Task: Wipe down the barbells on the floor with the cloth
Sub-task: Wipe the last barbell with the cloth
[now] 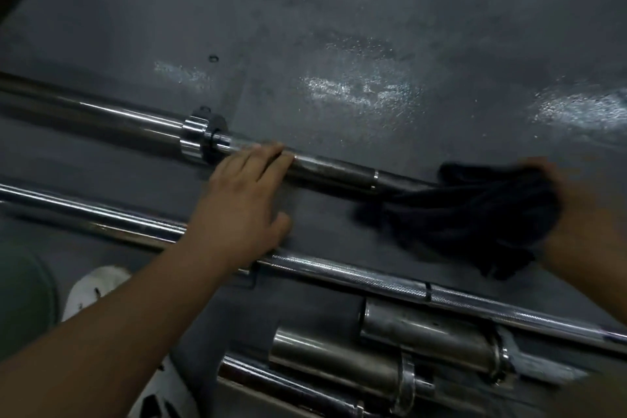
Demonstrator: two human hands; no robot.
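Left hand [244,193] on barbell [339,170], cloth [475,214] in right hand [587,214]

The black cloth [475,214] bunched in the right hand [583,214] is looking like soft, matt fabric. Just left of that grip, the far barbell [336,170] is showing dull, greyish metal, and it is brightening to mirror-glossy chrome at the collar [195,137] beyond the left hand [247,193]. Nearer than the grip, the second barbell [356,276] is gleaming, its steel finely and roughly knurled. The floor [339,10] is appearing dark and matt, with shiny speckled patches.
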